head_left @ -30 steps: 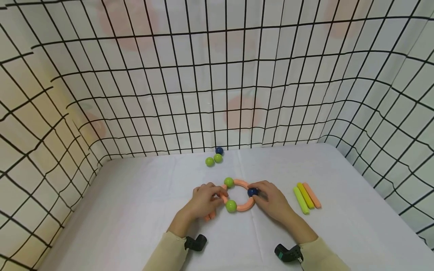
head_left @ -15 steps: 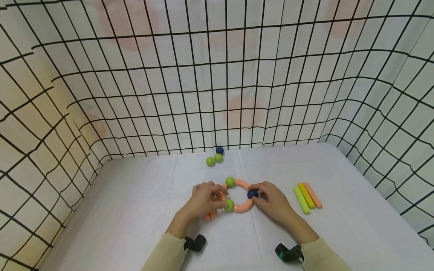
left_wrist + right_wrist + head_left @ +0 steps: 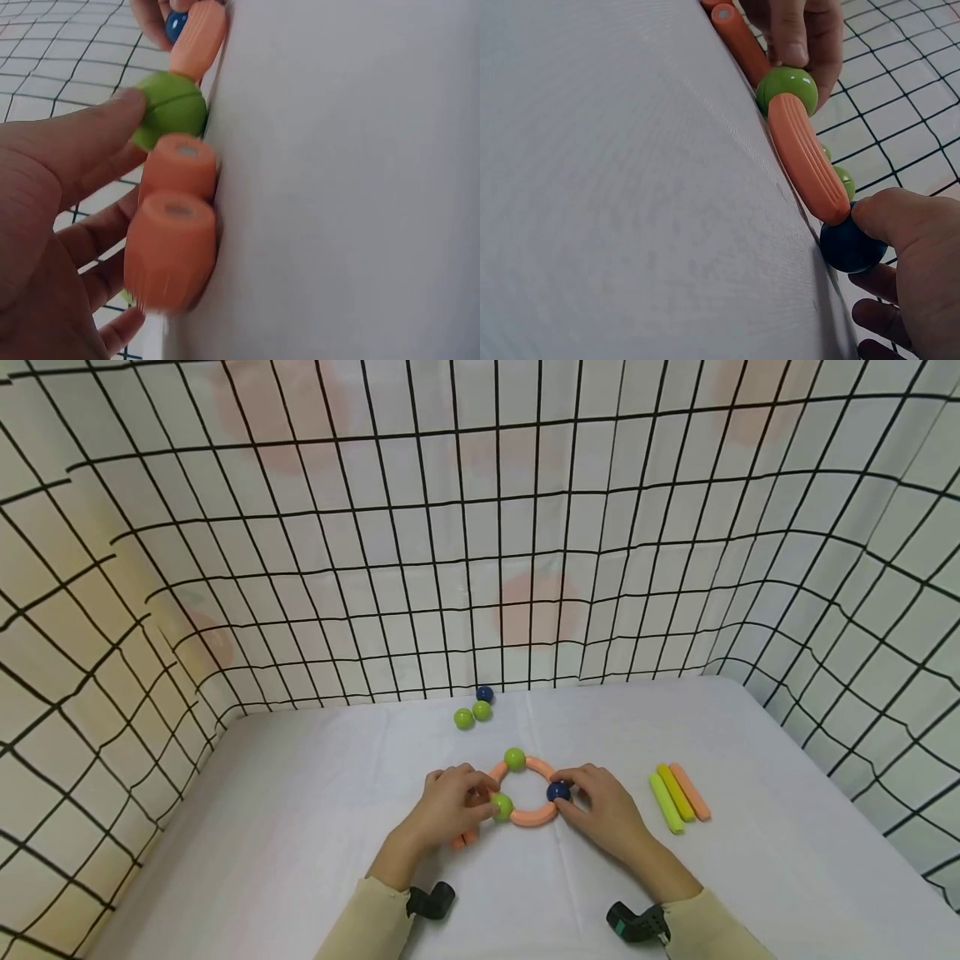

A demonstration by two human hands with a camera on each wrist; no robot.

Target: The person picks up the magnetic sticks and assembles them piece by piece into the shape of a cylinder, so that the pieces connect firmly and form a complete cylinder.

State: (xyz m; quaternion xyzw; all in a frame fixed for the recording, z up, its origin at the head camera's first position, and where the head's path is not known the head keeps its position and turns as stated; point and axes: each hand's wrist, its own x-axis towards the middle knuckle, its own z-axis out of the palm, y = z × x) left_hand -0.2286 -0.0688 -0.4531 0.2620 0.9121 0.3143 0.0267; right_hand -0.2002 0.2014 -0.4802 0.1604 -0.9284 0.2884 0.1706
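A ring of curved orange rods [image 3: 534, 817] joined by balls lies on the white cloth. At its far side is a green ball [image 3: 514, 759]. My left hand [image 3: 447, 803] pinches the near-left green ball [image 3: 174, 111], thumb against it. On the ring's right, my right hand [image 3: 606, 806] holds a dark blue ball [image 3: 558, 792] between thumb and fingers. Short orange sticks [image 3: 171, 247] with metal-tipped ends lie just under the left hand, outside the ring. My left fingers hide the ring's left side in the head view.
Two green balls [image 3: 464, 718] and another dark blue ball [image 3: 484, 694] sit at the table's back edge. A lime stick [image 3: 666, 803], a yellow stick [image 3: 677, 793] and an orange stick [image 3: 690, 792] lie at right. Black grid-patterned white cloth [image 3: 420, 543] walls the table.
The ring has turned slightly clockwise: its far green ball shifted right, the near green ball left, the blue ball nearer me. My left thumb has moved from beside the near green ball onto it.
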